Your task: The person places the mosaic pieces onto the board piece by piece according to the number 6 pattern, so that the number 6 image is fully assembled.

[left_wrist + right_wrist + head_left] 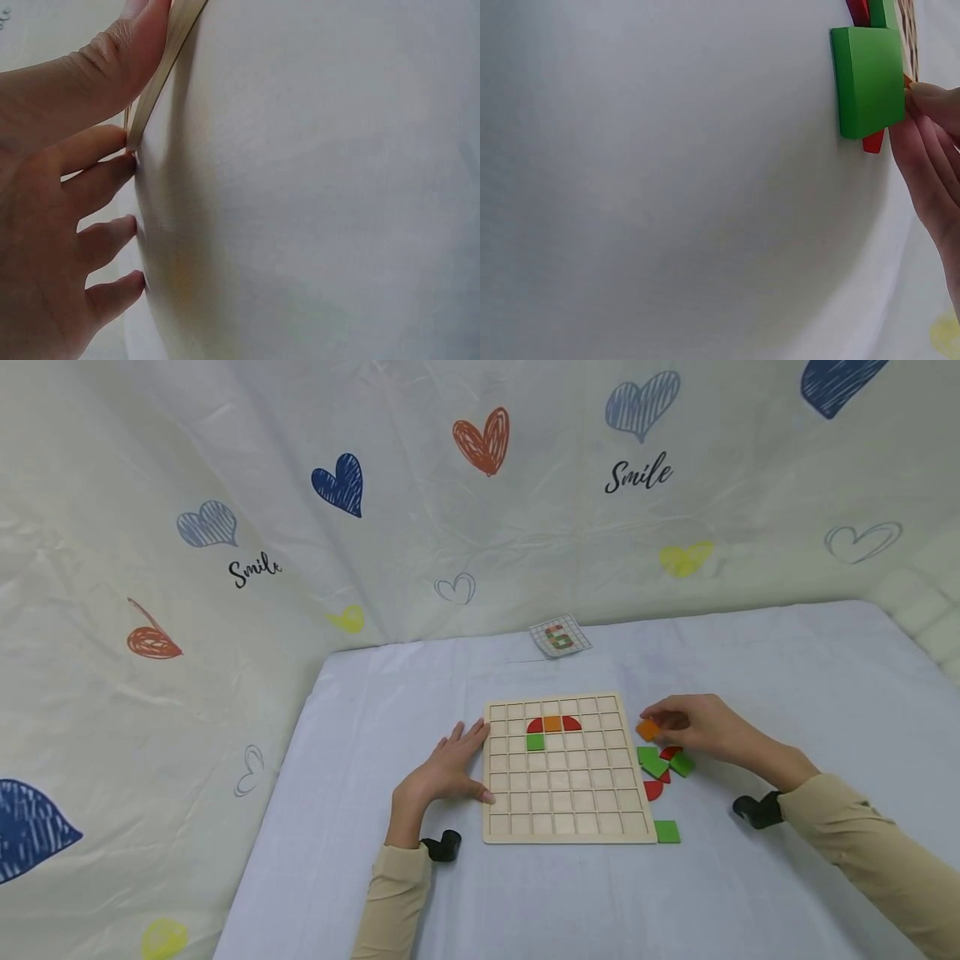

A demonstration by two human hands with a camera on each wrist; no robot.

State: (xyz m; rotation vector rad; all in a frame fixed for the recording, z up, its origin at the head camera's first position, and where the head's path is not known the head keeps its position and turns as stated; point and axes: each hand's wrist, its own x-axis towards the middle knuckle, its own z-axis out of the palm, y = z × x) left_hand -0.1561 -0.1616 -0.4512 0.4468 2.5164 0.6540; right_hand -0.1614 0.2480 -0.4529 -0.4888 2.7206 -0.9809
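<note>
A wooden grid board [562, 781] lies on the white cloth. In its upper rows sit two red quarter-round tiles [572, 723] with an orange square tile [552, 723] between them, and a green square tile [535, 742] under the left one. My left hand [442, 770] rests at the board's left edge, fingers spread and straight, thumb against the rim in the left wrist view. To the right of the board, my right hand [701, 725] pinches another orange square tile [648, 731] between thumb and fingers, beside the loose pile. Only a sliver of that tile shows in the right wrist view.
Loose green tiles [870, 82] and red tiles [653, 790] lie in a pile along the board's right edge. A single green tile [667, 832] is by its lower right corner. A pattern card [560, 637] showing a coloured figure lies behind the board.
</note>
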